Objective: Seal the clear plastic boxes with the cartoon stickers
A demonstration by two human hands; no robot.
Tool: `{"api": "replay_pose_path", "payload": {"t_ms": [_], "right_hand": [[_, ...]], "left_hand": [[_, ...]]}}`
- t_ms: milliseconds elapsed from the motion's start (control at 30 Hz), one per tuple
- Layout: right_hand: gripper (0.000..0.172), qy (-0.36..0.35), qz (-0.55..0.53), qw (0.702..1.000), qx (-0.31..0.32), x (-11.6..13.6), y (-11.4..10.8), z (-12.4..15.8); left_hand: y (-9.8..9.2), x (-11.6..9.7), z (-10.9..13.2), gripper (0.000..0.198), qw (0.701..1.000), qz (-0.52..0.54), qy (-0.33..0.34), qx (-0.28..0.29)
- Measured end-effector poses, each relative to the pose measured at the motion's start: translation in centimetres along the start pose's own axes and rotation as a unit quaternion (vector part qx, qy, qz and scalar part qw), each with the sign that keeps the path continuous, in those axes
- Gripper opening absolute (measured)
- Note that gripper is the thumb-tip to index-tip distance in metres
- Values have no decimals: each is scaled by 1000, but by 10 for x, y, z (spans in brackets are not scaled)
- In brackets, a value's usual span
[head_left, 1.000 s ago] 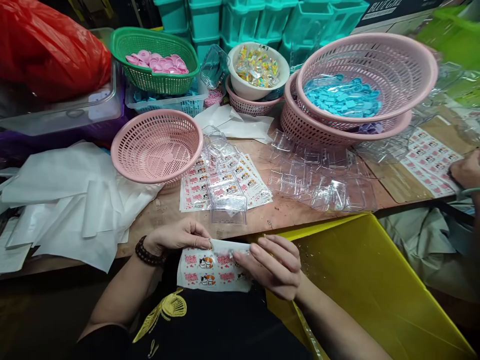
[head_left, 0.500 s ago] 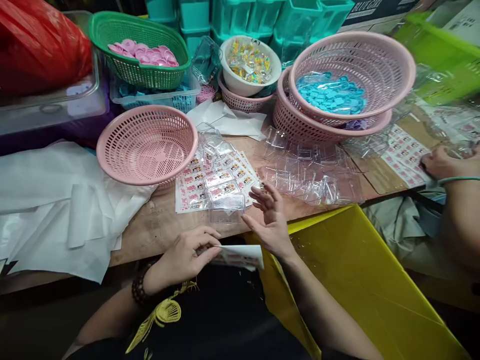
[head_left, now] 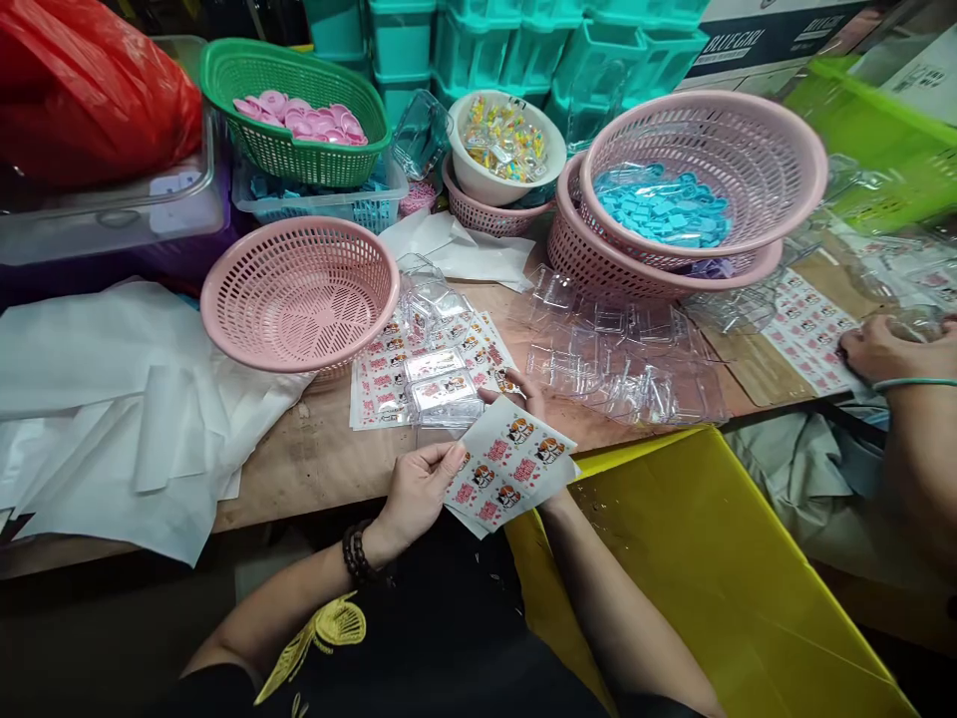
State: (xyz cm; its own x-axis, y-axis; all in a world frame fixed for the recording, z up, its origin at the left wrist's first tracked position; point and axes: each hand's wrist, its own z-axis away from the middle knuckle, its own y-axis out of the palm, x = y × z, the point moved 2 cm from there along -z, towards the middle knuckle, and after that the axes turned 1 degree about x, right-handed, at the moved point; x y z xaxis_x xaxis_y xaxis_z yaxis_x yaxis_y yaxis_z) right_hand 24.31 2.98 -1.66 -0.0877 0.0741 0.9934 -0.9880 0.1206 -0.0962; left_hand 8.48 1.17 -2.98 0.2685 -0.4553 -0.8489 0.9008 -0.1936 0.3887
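My left hand (head_left: 423, 494) is closed on a small sticker sheet (head_left: 515, 464), thumb on top at its left edge. The sheet has cartoon figures and pink lettering, and another layer shows beneath its lower edge. My right hand (head_left: 529, 391) is behind the sheet; its fingertips show above the upper edge, apart, while the palm is hidden. I cannot tell whether it touches the sheet. Just beyond my hands, clear plastic cases (head_left: 443, 389) lie on larger printed sticker sheets (head_left: 374, 389).
A pink basket (head_left: 299, 224) stands left of the sheets, beside white backing paper (head_left: 90, 369). More clear cases (head_left: 628, 369) lie right of centre, before stacked pink baskets (head_left: 703, 110) holding blue pieces. A yellow box (head_left: 718, 558) sits below the table edge. Another person's hand (head_left: 882, 349) works at right.
My left hand has moved right and turned the sticker sheet so its printed face shows. My right hand, earlier open in plain view, is now mostly behind the sheet.
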Motion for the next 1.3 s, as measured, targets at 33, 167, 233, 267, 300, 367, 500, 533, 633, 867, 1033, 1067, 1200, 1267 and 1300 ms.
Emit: {"api": "replay_pose_path", "payload": {"t_ms": [33,167,233,267,300,367,500,533,633,867,1033,1067,1200,1267,1300], "right_hand": [[77,1,-2,1000,6,1,0,-2],[85,-32,12,999,12,-1,0,-15],[84,-46,18,998,28,-2,0,-19],[82,-51,17,998,37,-3,1,-21],[80,-56,16,997,42,-4,0,-22],[73,-75,18,997,33,-6,-3,-25],[46,-143,47,985,-84,-1,-21,-29],[37,-157,53,979,-121,4,-26,-28],[21,-147,41,970,-188,23,-36,-19],[38,129,-50,990,24,49,-7,9],[45,206,-97,973,41,40,14,12],[45,216,-95,971,40,39,16,13],[49,237,-52,969,51,36,17,13],[49,238,-26,969,58,36,18,13],[49,236,-14,970,58,36,18,12]], "left_hand": [[0,-1,-1,53,1000,-3,2,-5],[-2,-4,0,53,1000,-18,-9,-17],[-2,-4,1,54,1000,-21,-13,-16],[-1,-4,1,55,1000,-22,-15,-14],[0,-4,1,55,1000,-21,-17,-10],[3,-5,1,55,1000,-19,-18,0],[3,-8,4,53,999,-32,1,17],[0,-10,6,53,999,-40,-3,32],[-14,-17,19,52,992,-89,-11,90],[-60,-60,48,19,853,-414,281,149],[-62,-51,42,17,747,-529,369,163],[-62,-47,41,18,741,-532,374,166],[-64,-34,42,17,737,-531,388,157],[-65,-32,44,16,735,-532,393,150],[-66,-31,45,16,733,-533,396,149]]}}
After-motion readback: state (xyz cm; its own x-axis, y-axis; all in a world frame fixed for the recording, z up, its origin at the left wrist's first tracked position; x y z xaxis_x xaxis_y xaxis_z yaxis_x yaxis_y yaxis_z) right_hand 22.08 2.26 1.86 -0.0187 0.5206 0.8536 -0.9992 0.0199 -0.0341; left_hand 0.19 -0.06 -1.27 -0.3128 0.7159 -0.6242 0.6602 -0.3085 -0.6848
